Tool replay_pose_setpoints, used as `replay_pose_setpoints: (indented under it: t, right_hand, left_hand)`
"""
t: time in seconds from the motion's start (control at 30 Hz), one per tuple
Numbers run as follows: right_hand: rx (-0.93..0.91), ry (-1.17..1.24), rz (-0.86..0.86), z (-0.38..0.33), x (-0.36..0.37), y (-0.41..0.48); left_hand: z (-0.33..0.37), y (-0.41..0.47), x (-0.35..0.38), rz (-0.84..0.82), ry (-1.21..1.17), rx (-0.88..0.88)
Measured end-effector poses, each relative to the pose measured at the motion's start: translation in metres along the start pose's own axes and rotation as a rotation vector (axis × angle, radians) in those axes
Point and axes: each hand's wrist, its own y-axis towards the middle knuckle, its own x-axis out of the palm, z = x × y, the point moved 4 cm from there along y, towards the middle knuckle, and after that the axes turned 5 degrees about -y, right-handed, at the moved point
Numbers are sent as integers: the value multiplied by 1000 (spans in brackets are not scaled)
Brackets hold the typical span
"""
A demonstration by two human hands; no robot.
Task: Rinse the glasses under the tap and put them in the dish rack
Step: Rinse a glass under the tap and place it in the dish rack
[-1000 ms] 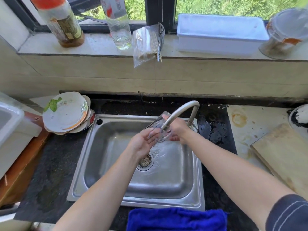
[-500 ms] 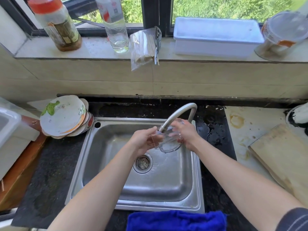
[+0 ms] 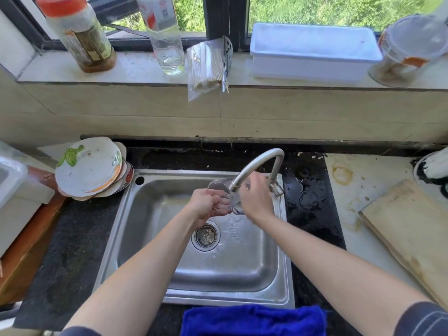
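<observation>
Blue cloth, silver sink, black counter, white plate with green-orange pattern.

Dark stone counter | steel sink set in | plate stack at sink's far-left corner | blue cloth on front edge | wooden board far right, on pale section

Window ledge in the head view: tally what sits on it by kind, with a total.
Bottles: 2, the red-capped bottle and the clear bottle
Bag of wooden sticks: 1
Metal tool beside the bag: 1
White lidded box: 1
Clear lidded tub: 1
Total: 6
</observation>
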Motion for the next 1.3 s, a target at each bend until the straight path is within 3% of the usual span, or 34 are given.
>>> replay_pose_setpoints:
  t: [0.07,0.2,0.27,0.33,0.5,0.57,0.7,0.77,0.9,1.07,1.13,1.2,1.23,1.3]
  right_hand:
    - [-45,-10,-12,-4,11,-3]
    - [322,309,1,20,8,22]
    - [288,264,-49,12,14,16]
    - [248,321,-144,-1,26,4]
    - [600,740,-282,14,31,16]
    - [616,758,-210,15,25,19]
    - [495,823,-102,13,21,17]
    - [412,680,-50,11,23,12]
    - [317,471,-5,8,30,-5]
    - [607,642,-85,21,23,21]
    - [620,656,-97,18,21,20]
    - [590,731,-74,13,20,16]
    - [590,799,-74,12,20,14]
    - [625,963,-59,12,21,12]
  left_hand:
    - [0,-2,2,23,13,23]
    - [3,-10,0,-8,84,88]
    - [4,-9,-4,47,145,129]
    - [7,-4,-10,116,272,200]
    - [13,-11,-5,146,688,533]
    - [9,-10,-5,151,654,544]
    - [-5,-3,-3,15,300,189]
    - [-6,0,2,-2,347,154]
    - [4,1,4,159,702,353]
    - [0,-4,6,117,986,603]
    - [1,-5,-1,158,918,619]
    - [1,-4,-12,261,672,507]
    - [-3,-2,-18,265,474,358]
    - [-19,-2,-16,91,71,-27]
